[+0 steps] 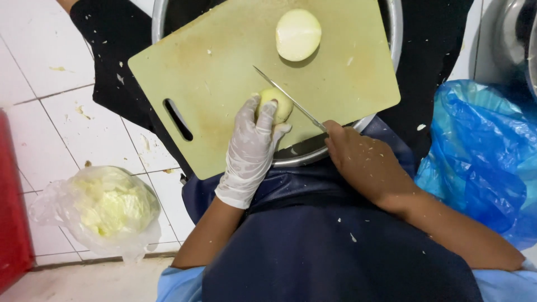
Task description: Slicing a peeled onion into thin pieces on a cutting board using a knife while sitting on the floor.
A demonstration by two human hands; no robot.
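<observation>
The left hand (250, 146), in a thin clear glove, presses its fingertips on a small peeled onion piece (278, 104) near the near edge of a pale green cutting board (212, 67); its grip is curled onto the onion. The bare right hand (363, 162) has its grip closed round the handle of a slim knife (288, 99), whose blade lies slanted against the onion piece. A larger peeled onion half (298, 34) sits farther up the board, well apart. The board rests across a metal basin (395, 28). A clear bag of cabbage (106, 207) lies on the tiled floor (39, 123); a blue plastic bag (481, 151) sits to the right.
</observation>
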